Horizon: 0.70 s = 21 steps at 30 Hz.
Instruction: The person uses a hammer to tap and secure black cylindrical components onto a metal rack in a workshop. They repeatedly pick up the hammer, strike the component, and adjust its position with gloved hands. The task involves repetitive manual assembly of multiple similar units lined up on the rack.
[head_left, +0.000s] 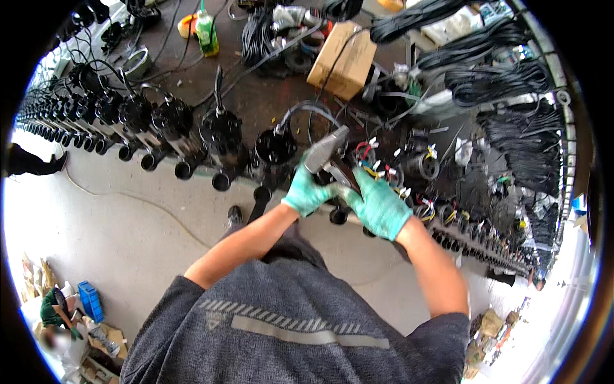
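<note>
Both my hands wear green gloves and meet at the table's near edge. My right hand [382, 208] is closed round the dark handle of a hammer [327, 150]. The hammer's grey metal head points up and to the right, in front of my left hand [307, 191]. The left fingers are curled against the lower end of that head, and their tips are partly hidden by it. Just left of the hands stands a black pump body [275, 146] with an open top and a grey cable. Whatever lies directly under my hands is hidden.
A long row of black pumps [220, 131] lines the table edge to the left. To the right, several units show coloured wires [425, 208]. Farther back are a cardboard box [343, 61], a green bottle [206, 33] and coiled black cables [499, 83]. A person [57, 313] is at the lower left.
</note>
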Motion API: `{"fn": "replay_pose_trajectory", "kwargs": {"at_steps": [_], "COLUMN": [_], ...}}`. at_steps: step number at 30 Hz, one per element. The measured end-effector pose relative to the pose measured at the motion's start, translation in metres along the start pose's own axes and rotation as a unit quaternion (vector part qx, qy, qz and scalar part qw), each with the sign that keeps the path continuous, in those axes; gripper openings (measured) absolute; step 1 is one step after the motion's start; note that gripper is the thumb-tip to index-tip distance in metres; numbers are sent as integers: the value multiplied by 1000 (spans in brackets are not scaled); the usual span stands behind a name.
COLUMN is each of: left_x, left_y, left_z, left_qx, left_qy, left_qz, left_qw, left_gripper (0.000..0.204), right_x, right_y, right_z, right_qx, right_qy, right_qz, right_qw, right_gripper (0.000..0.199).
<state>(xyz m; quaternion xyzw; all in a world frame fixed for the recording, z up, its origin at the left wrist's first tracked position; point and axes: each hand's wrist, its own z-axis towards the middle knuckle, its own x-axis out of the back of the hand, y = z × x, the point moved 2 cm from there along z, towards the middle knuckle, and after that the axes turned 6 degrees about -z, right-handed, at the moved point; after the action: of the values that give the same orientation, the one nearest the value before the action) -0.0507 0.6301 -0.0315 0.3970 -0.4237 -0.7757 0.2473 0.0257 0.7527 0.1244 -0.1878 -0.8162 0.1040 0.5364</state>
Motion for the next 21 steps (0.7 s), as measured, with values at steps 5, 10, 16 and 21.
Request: {"fn": "replay_pose_trajectory", "kwargs": {"at_steps": [5,10,16,21], "left_x": [14,15,18,17], "left_y": [-5,-31,-30,-28], "left_z": [-5,13,12,9], "left_qx": [139,211,184,190], "left_qy": [-20,49,56,57], "left_qz": [-34,6,-2,-19], "left_qw": [989,976,981,980], "left_gripper": [80,35,34,34], "right_x": [25,-13,16,-3], "right_y": [-1,46,21,40], "right_z": [-32,-45,-50,-54], "right_qx": [-37,-131,-162,-105], "right_qy": [177,103,106,226], "right_qz": [60,-22,120,88], "right_qw": [982,986,974,964], "right_gripper": [36,42,39,42]}}
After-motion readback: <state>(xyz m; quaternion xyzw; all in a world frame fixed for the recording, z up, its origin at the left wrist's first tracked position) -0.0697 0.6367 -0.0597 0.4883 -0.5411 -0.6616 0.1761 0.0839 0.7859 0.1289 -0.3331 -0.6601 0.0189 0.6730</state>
